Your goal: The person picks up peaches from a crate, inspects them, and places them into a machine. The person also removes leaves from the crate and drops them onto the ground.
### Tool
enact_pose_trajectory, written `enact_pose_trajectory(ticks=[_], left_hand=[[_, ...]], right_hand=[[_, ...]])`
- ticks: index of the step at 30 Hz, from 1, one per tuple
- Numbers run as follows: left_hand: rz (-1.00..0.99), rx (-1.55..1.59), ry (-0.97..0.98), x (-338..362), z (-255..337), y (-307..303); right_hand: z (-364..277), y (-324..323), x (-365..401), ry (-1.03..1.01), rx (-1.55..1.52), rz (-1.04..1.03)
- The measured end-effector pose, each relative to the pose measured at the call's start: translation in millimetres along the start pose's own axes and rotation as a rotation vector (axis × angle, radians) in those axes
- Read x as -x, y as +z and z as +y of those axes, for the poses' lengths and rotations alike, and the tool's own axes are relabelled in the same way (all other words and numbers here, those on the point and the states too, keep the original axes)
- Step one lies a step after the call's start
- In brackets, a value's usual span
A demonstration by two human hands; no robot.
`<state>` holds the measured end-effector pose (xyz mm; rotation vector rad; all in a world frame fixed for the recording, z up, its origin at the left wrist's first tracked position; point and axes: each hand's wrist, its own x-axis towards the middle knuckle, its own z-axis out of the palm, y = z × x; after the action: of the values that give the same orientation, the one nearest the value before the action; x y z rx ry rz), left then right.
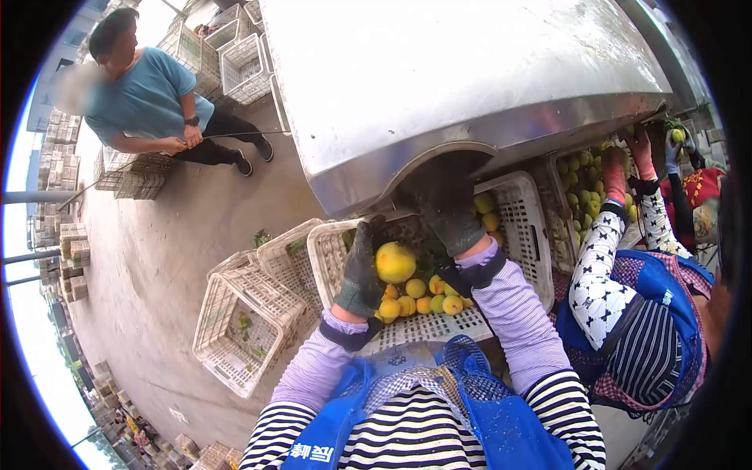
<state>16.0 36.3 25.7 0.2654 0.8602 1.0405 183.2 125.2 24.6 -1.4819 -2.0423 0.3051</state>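
My left hand (359, 270), in a dark glove, is around the left side of a large yellow peach-like fruit (395, 262); some fingers are hidden. This fruit is above a white plastic crate (419, 333) with smaller yellow-orange fruits (424, 305) in it. My right hand (453, 210), also in a dark glove, reaches to the shadowed round cutout in the metal housing's lower edge. Its fingers are lost in the dark, so what they touch does not show.
A big metal housing (470, 70) overhangs the crate. An empty-looking crate (247, 333) with leaf scraps stands at left. At right, a co-worker's pink-gloved hand (614, 176) is over a crate of green-yellow fruits (581, 188). A person in a teal shirt (145, 94) grips a thin rod.
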Motion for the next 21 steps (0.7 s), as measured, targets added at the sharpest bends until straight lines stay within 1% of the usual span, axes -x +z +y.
enact_pose_trajectory(ticks=[2,4,7,8,10,11,13,14,16,17,18,20,21], left_hand=[[-0.014,0.1,-0.044,-2,2,2],[-0.045,0.167,-0.074,-6,-1,-4],[-0.172,-0.477,0.204,5,-1,6],[-0.12,-0.451,0.237,5,-7,6],[-0.013,-0.403,0.303,3,-19,9],[-0.052,-0.454,0.28,7,-17,9],[-0.142,-0.546,0.233,16,-4,19],[-0.184,-0.353,0.145,14,-5,14],[-0.26,0.034,-0.032,8,-8,5],[-0.281,-0.106,0.08,10,-8,5],[-0.302,-0.245,0.193,15,-3,15],[-0.249,-0.467,0.335,18,-4,20],[-0.177,-0.548,0.362,17,-8,18]], right_hand=[[-8,-18,16,0.022,-0.098,-0.063],[-25,-36,44,0.056,-0.339,-0.143],[-39,-24,77,0.03,-0.237,-0.183],[-34,-17,84,0.062,-0.27,-0.21],[-38,-27,81,0.054,-0.151,-0.161],[-39,-30,80,0.05,-0.094,-0.137],[-31,-34,78,0.071,-0.242,-0.113],[-30,-35,77,0.081,-0.317,-0.101],[-35,-41,80,0.122,-0.302,-0.052],[-37,-43,81,0.142,-0.294,-0.027],[-35,-39,84,0.173,-0.364,-0.049],[-25,-27,92,0.228,-0.511,-0.096],[-24,-30,91,0.205,-0.429,-0.096]])
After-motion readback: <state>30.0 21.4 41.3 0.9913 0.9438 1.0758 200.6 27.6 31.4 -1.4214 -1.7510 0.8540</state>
